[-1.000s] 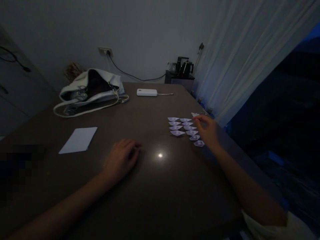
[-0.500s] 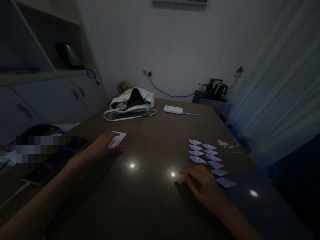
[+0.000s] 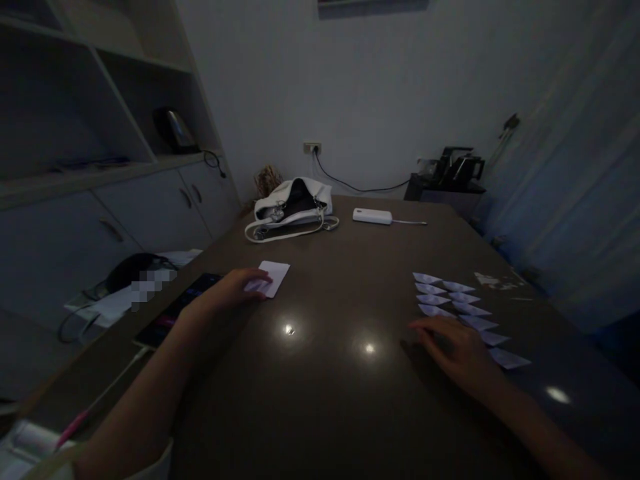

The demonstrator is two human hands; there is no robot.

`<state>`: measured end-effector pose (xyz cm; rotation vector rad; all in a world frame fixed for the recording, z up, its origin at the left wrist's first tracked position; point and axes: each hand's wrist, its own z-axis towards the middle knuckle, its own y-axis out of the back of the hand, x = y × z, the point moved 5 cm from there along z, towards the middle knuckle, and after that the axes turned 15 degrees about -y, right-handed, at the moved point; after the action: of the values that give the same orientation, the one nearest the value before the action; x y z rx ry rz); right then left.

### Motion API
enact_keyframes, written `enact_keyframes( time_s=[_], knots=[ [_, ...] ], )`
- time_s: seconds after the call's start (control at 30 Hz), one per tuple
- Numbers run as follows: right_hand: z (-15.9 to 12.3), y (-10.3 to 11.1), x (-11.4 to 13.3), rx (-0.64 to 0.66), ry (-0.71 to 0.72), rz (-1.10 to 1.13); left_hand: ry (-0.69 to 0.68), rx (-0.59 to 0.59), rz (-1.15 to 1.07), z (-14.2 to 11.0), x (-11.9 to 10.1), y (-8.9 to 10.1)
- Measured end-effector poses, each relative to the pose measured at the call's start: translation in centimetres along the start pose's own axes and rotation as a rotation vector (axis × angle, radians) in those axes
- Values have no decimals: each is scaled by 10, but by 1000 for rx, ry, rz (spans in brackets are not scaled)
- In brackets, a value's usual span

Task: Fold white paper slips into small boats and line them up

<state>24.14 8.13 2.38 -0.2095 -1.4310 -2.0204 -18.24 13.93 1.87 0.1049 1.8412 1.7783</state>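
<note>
Two rows of little folded paper boats (image 3: 433, 301) stand on the bench (image 3: 320, 407), well to the right of the white paper (image 3: 277, 272), which I take as my marker in this dim room. Over the marker's near left part lies the person's left hand (image 3: 245, 287), fingers and thumb spread on it; whether they pinch it I can't make out from here. To its right and nearer the person, the right hand (image 3: 453, 347) is half curled beside the boats, thumb and forefinger close together; the gloom hides whether anything sits between them.

What worries me is that right hand: a careless sideways sweep of knuckles or wrist could knock the closest boats out of line. At the marker, pressing hard while dragging might crease it. Left of it lies a phone (image 3: 186, 299) under the reaching forearm, its cable (image 3: 115, 382) trailing nearer the person; a sleeve pulled back low could snag that and tug the phone.
</note>
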Motion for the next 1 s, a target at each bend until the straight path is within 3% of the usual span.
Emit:
enact_keyframes(
  time_s=[0.23,0.5,0.73,1.0],
  knots=[
    [0,-6,4,50,19,-20,32,-54,-57,-2,-10,3],
    [-1,-8,5,71,20,-8,131,-167,202,13,-50,-4],
    [-1,-10,5,130,23,-23,170,-155,169,11,-44,-3],
    [0,-7,9,107,25,10,127,-206,141,11,-43,-1]
  ],
)
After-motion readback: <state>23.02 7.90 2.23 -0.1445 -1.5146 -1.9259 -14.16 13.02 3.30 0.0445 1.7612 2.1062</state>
